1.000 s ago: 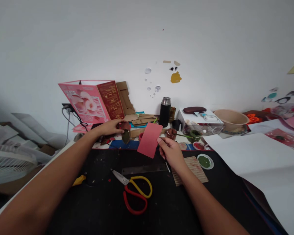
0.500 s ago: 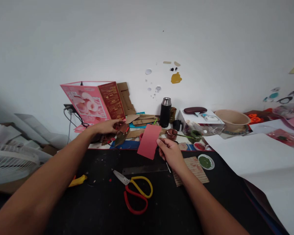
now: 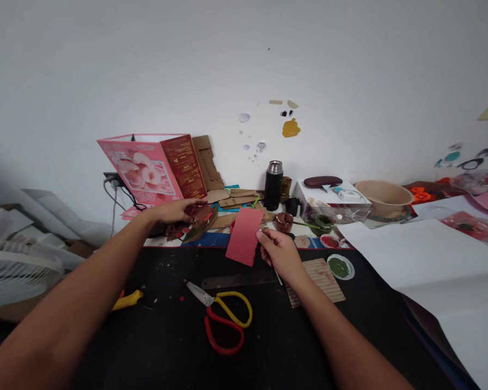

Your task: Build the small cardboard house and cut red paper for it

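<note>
Right hand [image 3: 282,255] pinches red card [image 3: 244,237] by right edge, centre frame. Left hand [image 3: 184,210], left of centre, at scraps [image 3: 202,225]; grip hidden, cannot tell. Step seems picking through scraps; next move calls for sure left-hand pinch.

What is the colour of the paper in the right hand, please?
The paper is pinkish red, plain on its visible side; see the head view.

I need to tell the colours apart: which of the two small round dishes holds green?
The nearer dish, beside the corrugated cardboard, holds green. The other dish, farther back towards the wall, holds red.
</note>
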`<state>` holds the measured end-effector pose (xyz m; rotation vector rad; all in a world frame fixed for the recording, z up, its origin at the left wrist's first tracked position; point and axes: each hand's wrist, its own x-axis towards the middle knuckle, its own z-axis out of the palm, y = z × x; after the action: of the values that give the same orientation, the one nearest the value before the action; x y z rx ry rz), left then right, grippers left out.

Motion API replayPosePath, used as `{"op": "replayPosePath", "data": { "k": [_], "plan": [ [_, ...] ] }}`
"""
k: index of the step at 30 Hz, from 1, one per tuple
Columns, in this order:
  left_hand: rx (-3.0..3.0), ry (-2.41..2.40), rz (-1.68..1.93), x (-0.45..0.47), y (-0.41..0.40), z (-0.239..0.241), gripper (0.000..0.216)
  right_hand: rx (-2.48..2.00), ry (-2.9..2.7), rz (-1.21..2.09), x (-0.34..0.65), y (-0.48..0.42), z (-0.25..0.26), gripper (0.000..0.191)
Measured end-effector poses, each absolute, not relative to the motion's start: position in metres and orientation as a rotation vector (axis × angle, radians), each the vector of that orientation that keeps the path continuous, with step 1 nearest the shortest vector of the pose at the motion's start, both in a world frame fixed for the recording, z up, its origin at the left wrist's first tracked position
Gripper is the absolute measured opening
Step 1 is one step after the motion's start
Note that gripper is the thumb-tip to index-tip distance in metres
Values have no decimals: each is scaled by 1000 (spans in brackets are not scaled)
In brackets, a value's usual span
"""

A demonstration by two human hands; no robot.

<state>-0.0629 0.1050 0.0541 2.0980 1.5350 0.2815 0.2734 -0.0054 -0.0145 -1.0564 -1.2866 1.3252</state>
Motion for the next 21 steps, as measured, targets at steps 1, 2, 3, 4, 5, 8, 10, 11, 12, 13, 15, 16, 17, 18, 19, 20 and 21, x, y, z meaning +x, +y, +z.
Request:
{"op": "replayPosePath", "data": {
  "k": [1, 2, 3, 4, 5, 8, 10, 11, 12, 13, 15, 16, 17, 18, 19, 20, 21],
  "plan": [
    [2089, 1516, 302, -64, 105, 53, 87, -1056, -1293, 1322, 273, -6, -14, 43],
    [2080, 1499, 318, -65, 105, 52, 88, -1055, -1300, 1319, 273, -6, -14, 43],
    [2076, 1489, 327, -66, 105, 51, 88, -1054, -1306, 1317, 273, -6, -13, 43],
    [2079, 1486, 329, -68, 105, 50, 88, -1051, -1307, 1318, 273, -6, -13, 43],
    [2089, 1489, 326, -69, 105, 49, 88, -1048, -1307, 1322, 273, -7, -13, 43],
    [2126, 1499, 294, -71, 104, 48, 85, -1045, -1302, 1331, 273, -7, -14, 43],
    [2143, 1499, 286, -70, 102, 49, 83, -1052, -1305, 1326, 272, -7, -15, 43],
    [2147, 1500, 284, -69, 102, 50, 82, -1057, -1308, 1323, 272, -7, -16, 43],
    [2147, 1506, 283, -68, 101, 51, 82, -1061, -1311, 1321, 272, -7, -16, 43],
    [2144, 1516, 282, -67, 100, 51, 82, -1063, -1312, 1321, 272, -6, -17, 42],
    [2128, 1536, 282, -65, 99, 53, 82, -1061, -1311, 1329, 271, -6, -17, 42],
    [2115, 1537, 287, -65, 99, 54, 82, -1058, -1309, 1336, 271, -6, -17, 43],
    [2099, 1538, 298, -64, 98, 55, 81, -1055, -1307, 1342, 271, -6, -16, 43],
    [2085, 1547, 326, -63, 96, 56, 80, -1052, -1307, 1347, 272, -6, -16, 43],
    [2079, 1570, 384, -63, 94, 57, 78, -1051, -1308, 1349, 272, -6, -16, 43],
    [2081, 1609, 478, -62, 90, 58, 75, -1052, -1308, 1348, 272, -6, -16, 43],
    [2085, 1660, 608, -60, 85, 60, 71, -1055, -1310, 1345, 272, -6, -16, 43]
  ]
}}
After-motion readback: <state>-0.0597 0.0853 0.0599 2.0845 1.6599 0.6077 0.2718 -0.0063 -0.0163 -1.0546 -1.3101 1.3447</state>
